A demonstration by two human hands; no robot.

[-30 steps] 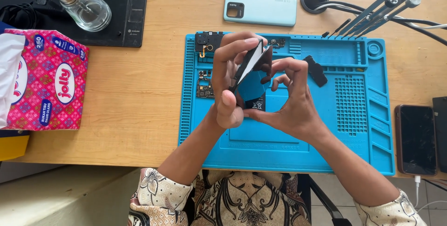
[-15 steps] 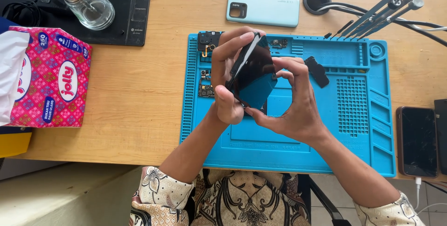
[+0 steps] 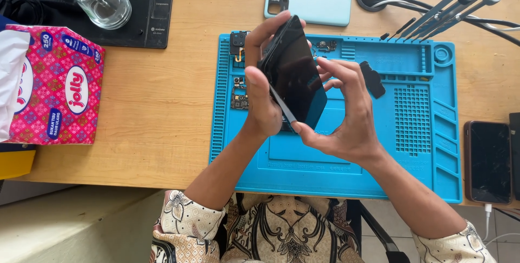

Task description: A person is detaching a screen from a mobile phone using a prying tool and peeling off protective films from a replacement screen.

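Phone screen panel (image 3: 295, 73): dark, glossy, held tilted above the blue repair mat (image 3: 336, 160), over its upper left part, clear of the surface. Left hand (image 3: 260, 87) grips the panel's left edge, thumb along the near side, fingers curled over the top end. Right hand (image 3: 341, 117) meets the panel's lower right side, fingers (image 3: 330, 76) bent against its right edge, thumb pressing near the bottom corner; a thin pale strip runs along the lower left edge between the two hands, its kind unclear.

Items listed by place relative to the mat:
- Far left, on the tabletop (image 3: 157, 106): pink tissue box (image 3: 54, 84).
- Up and left: glass bottle (image 3: 100, 0) standing on a black pad (image 3: 154, 14).
- On the mat's upper left compartments: small circuit boards (image 3: 238, 92), partly behind the left hand.
- Just above the top edge: pale blue phone back cover (image 3: 311, 4).
- On the mat, right of the hands: small black part (image 3: 372, 79).
- Up and right: metal tools (image 3: 449, 5) and black cables (image 3: 498, 24).
- Just off the right edge: dark phone (image 3: 488, 161), face up.
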